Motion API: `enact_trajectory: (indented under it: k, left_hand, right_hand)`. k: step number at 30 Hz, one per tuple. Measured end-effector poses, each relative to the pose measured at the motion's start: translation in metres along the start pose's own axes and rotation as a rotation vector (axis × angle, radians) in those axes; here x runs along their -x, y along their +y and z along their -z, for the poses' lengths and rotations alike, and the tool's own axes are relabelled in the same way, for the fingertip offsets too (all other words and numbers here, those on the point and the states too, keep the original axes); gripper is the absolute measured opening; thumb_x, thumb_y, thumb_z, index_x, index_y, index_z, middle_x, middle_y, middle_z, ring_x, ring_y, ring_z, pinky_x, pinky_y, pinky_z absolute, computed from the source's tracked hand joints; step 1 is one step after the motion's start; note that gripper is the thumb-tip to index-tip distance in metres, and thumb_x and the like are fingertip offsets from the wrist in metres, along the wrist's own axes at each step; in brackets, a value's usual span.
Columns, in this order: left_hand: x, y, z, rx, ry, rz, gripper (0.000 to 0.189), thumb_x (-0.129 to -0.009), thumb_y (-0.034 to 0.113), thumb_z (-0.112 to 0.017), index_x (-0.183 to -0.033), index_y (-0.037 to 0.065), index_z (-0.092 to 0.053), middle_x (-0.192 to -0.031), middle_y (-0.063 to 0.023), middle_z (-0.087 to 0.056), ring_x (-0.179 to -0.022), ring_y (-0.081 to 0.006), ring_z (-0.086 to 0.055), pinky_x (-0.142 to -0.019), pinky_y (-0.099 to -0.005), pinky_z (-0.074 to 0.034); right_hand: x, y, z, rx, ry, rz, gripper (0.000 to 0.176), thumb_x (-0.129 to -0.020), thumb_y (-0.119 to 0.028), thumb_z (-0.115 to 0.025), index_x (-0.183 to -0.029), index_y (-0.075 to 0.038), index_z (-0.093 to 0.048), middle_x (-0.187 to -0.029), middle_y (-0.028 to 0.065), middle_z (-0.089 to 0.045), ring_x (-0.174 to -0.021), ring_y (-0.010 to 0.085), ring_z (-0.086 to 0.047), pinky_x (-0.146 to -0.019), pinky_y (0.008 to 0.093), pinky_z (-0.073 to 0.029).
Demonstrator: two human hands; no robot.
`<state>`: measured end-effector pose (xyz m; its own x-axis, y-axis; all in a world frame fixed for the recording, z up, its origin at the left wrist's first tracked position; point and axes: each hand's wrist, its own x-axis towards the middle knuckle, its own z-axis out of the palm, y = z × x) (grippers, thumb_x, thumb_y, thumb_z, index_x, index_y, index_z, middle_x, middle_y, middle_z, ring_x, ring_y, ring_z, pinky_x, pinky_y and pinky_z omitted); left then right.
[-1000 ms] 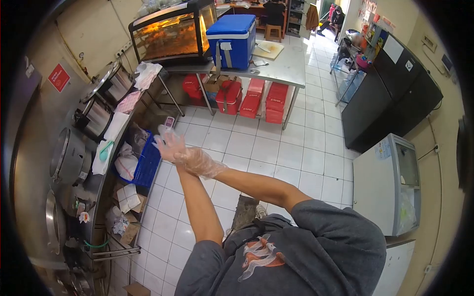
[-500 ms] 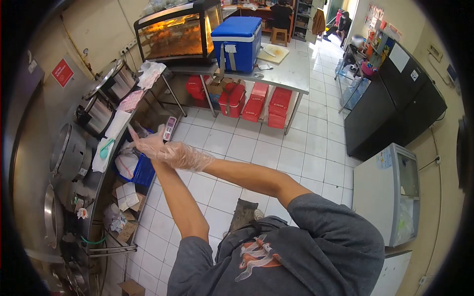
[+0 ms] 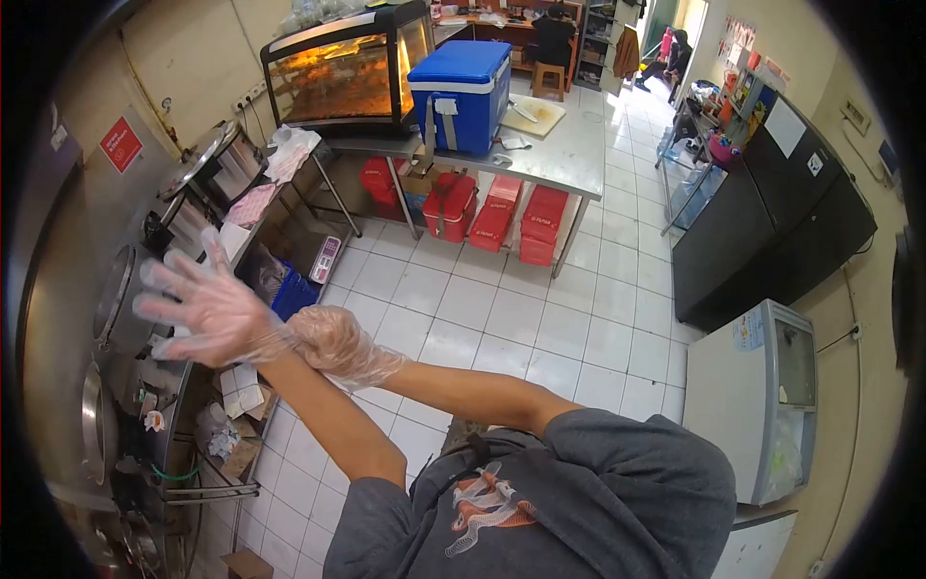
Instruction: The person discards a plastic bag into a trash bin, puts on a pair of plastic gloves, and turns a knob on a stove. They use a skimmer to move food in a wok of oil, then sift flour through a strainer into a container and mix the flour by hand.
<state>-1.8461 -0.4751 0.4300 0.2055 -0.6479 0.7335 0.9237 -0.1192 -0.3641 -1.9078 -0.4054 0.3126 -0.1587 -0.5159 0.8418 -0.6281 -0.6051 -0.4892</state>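
My left hand (image 3: 214,314) is raised at the left with its fingers spread, inside a clear plastic glove. My right hand (image 3: 333,340), gloved the same way, is closed at the left wrist and pinches the cuff of the left glove (image 3: 275,340). The right glove's loose cuff wrinkles around the right wrist. Behind the left hand runs a metal shelf with pots; a large pot (image 3: 116,294) is nearest it. A blue plastic basket (image 3: 297,295) is partly hidden below and behind my hands.
A steel table (image 3: 569,145) carries a blue cooler box (image 3: 458,101), a cutting board (image 3: 533,114) with a knife, and a lit display case (image 3: 333,77). Red boxes (image 3: 543,222) sit beneath. To the right stand a black fridge (image 3: 772,207) and a white freezer (image 3: 738,386). Other people sit far back.
My left hand has moved left and down, and its fingers have spread wide. My right hand has shifted slightly down and now closes at the left wrist.
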Motion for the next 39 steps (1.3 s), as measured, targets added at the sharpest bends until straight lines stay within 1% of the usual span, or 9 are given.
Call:
enact_trajectory:
  k: [2, 6, 7, 15, 16, 20, 29, 36, 39]
  left_hand:
    - [-0.003, 0.004, -0.002, 0.731, -0.051, 0.014, 0.087, -0.092, 0.065, -0.044, -0.156, 0.023, -0.004, -0.160, -0.0124, -0.017, -0.140, -0.0432, -0.029, -0.101, -0.0606, -0.038]
    - [-0.005, -0.001, -0.007, -0.279, 0.009, 0.033, 0.078, -0.090, 0.067, -0.046, -0.151, 0.029, -0.017, -0.160, -0.0103, -0.019, -0.142, -0.0422, -0.023, -0.102, -0.0662, -0.031]
    - [-0.005, -0.001, -0.009, -0.455, 0.021, 0.044, 0.076, -0.089, 0.068, -0.046, -0.150, 0.030, -0.020, -0.160, -0.0098, -0.020, -0.143, -0.0419, -0.022, -0.102, -0.0676, -0.029]
    - [-0.032, 0.062, -0.027, -0.757, -0.049, 0.006, 0.064, -0.085, 0.072, -0.050, -0.141, 0.042, -0.045, -0.158, -0.0056, -0.024, -0.146, -0.0400, -0.009, -0.103, -0.0789, -0.016]
    - [-0.035, 0.085, -0.018, -0.741, -0.146, 0.043, 0.079, -0.087, 0.074, -0.040, -0.154, 0.039, -0.014, -0.163, -0.0078, -0.002, -0.149, -0.0330, 0.002, -0.107, -0.0724, -0.015]
    - [-0.031, 0.137, -0.039, -1.340, 0.140, -0.285, 0.081, -0.093, 0.067, -0.040, -0.156, 0.031, -0.006, -0.163, -0.0086, -0.001, -0.150, -0.0311, 0.002, -0.110, -0.0639, -0.019]
    - [-0.061, 0.343, -0.069, -1.611, 0.377, -0.594, 0.066, -0.097, 0.042, -0.054, -0.154, 0.024, -0.025, -0.160, -0.0119, -0.016, -0.144, -0.0371, -0.023, -0.103, -0.0612, -0.035]
    - [-0.081, 0.494, -0.144, -1.348, 0.557, -0.583, 0.090, -0.090, 0.028, -0.067, -0.156, 0.028, -0.006, -0.160, -0.0138, -0.006, -0.141, -0.0340, -0.028, -0.093, -0.0584, -0.046]
    - [-0.077, 0.587, -0.133, -1.401, 0.396, -0.595, 0.094, -0.090, 0.032, -0.066, -0.155, 0.029, 0.002, -0.157, -0.0148, -0.017, -0.140, -0.0327, -0.029, -0.096, -0.0589, -0.044]
  right_hand:
    - [-0.010, -0.011, 0.010, -0.077, 0.022, -0.032, 0.016, -0.078, -0.013, -0.064, -0.089, -0.002, -0.059, -0.078, 0.0152, -0.059, -0.074, 0.0348, -0.060, -0.066, 0.0440, -0.048]
    - [-0.032, -0.039, 0.022, -0.310, 0.126, -0.319, 0.021, -0.080, -0.011, -0.064, -0.097, 0.000, -0.062, -0.086, 0.0185, -0.064, -0.077, 0.0359, -0.063, -0.069, 0.0425, -0.050]
    - [-0.015, 0.003, -0.021, -0.196, 0.248, -0.120, 0.024, -0.079, -0.005, -0.058, -0.100, 0.001, -0.065, -0.081, 0.0188, -0.064, -0.073, 0.0370, -0.063, -0.066, 0.0417, -0.051]
    - [0.021, -0.017, -0.039, -0.258, -0.204, -0.043, 0.013, -0.089, -0.010, -0.057, -0.089, -0.002, -0.066, -0.072, 0.0149, -0.063, -0.065, 0.0285, -0.062, -0.058, 0.0388, -0.047]
    - [0.017, -0.024, -0.039, -0.281, -0.237, -0.099, 0.009, -0.088, -0.009, -0.061, -0.090, -0.003, -0.066, -0.071, 0.0139, -0.060, -0.063, 0.0298, -0.058, -0.058, 0.0398, -0.046]
    - [-0.019, -0.090, -0.081, -0.394, 0.046, -0.016, 0.017, -0.082, -0.006, -0.069, -0.098, -0.004, -0.064, -0.068, 0.0109, -0.054, -0.058, 0.0299, -0.050, -0.057, 0.0398, -0.043]
    - [-0.002, -0.168, -0.247, -0.451, -0.136, 0.506, 0.031, -0.072, 0.008, -0.067, -0.100, -0.002, -0.066, -0.064, 0.0090, -0.052, -0.052, 0.0270, -0.047, -0.049, 0.0380, -0.037]
    - [0.026, -0.255, -0.392, -0.647, -0.269, 0.598, 0.046, -0.059, 0.008, -0.064, -0.104, -0.002, -0.067, -0.064, 0.0084, -0.047, -0.056, 0.0266, -0.048, -0.049, 0.0392, -0.038]
    - [0.035, -0.292, -0.430, -0.687, -0.359, 0.618, 0.044, -0.061, 0.008, -0.064, -0.103, -0.004, -0.067, -0.067, 0.0080, -0.049, -0.058, 0.0259, -0.049, -0.050, 0.0387, -0.041]
